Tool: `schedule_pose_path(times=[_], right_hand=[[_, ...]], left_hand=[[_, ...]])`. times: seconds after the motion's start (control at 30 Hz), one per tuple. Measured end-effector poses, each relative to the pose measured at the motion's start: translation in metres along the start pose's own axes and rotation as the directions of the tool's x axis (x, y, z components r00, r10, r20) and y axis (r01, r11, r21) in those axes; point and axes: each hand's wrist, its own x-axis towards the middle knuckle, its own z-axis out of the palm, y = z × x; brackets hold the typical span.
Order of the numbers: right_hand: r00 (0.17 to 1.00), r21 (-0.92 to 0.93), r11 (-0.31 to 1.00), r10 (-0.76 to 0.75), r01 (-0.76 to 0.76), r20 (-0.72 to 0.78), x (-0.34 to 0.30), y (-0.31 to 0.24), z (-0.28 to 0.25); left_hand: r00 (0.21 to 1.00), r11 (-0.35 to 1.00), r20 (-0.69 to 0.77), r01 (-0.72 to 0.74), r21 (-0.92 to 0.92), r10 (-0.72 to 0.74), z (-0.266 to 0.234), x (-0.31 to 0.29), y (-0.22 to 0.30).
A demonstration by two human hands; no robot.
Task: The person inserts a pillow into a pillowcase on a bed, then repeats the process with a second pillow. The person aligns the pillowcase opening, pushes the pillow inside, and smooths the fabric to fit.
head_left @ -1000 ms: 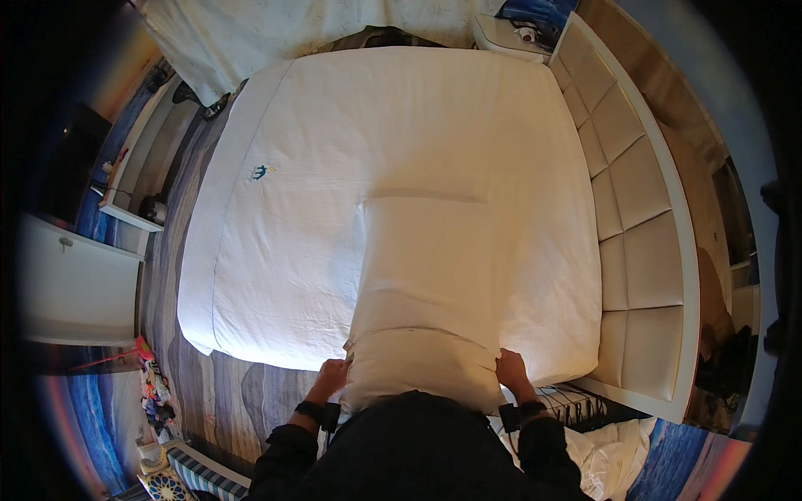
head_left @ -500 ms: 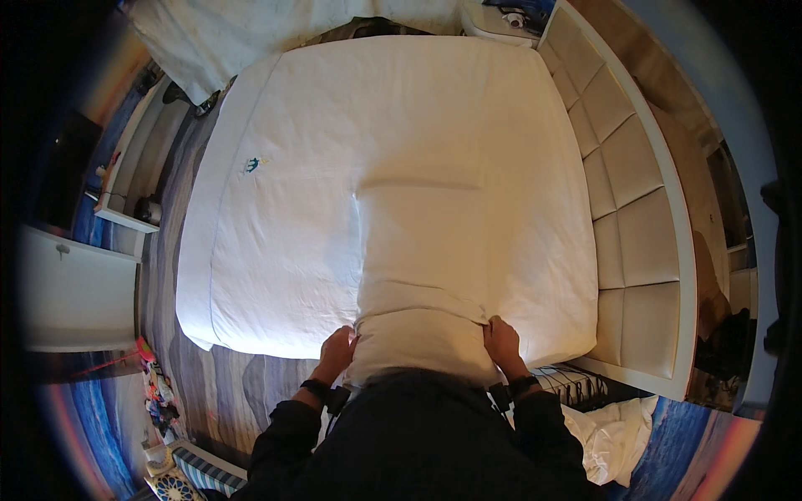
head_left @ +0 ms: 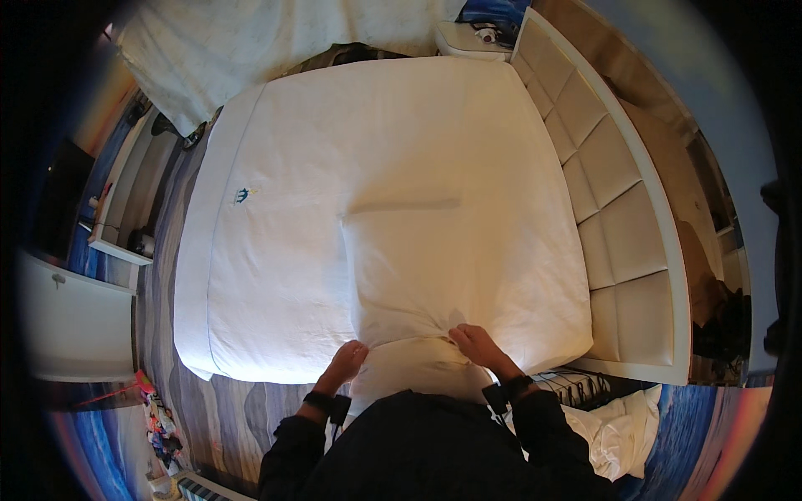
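White pillow (head_left: 404,288), near end invisible behind the person's black top (head_left: 409,451).

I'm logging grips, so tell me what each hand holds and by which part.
The left hand and right hand hold a white pillow by its case, at opposite sides near the person's body.

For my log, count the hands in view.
2: the left hand at the left side of the white pillow, the right hand at its right side; no others show.

Two grips (head_left: 346,362) (head_left: 474,342), one held pillow (head_left: 401,275); one bed (head_left: 501,150), one headboard (head_left: 614,242), one bedside table (head_left: 461,37)
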Motion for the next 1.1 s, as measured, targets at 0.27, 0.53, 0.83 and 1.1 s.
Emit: schedule_pose_path(times=[0.27, 0.53, 0.83, 1.1], right_hand=[[0.997, -0.013, 1.0, 0.017, -0.016, 0.071, -0.027, -0.035, 0.015], [0.992, 0.025, 1.0, 0.011, -0.014, 0.124, -0.082, -0.048, 0.001], [0.998, -0.442, 0.895, 0.063, -0.059, -0.006, -0.1, -0.01, -0.001], [0.948, -0.656, 0.742, 0.29, -0.136, 0.131, -0.064, 0.045, 0.026]], left_hand=[[0.978, 0.924, 0.097, 0.206, -0.323, -0.184, -0.02, -0.055, 0.019], [0.99, 0.94, 0.093, 0.134, -0.313, -0.11, -0.033, -0.054, 0.06], [0.998, 0.981, -0.043, -0.048, -0.189, 0.04, -0.003, 0.066, 0.058], [0.762, 0.737, 0.087, 0.644, -0.204, -0.641, 0.051, 0.03, -0.065]])
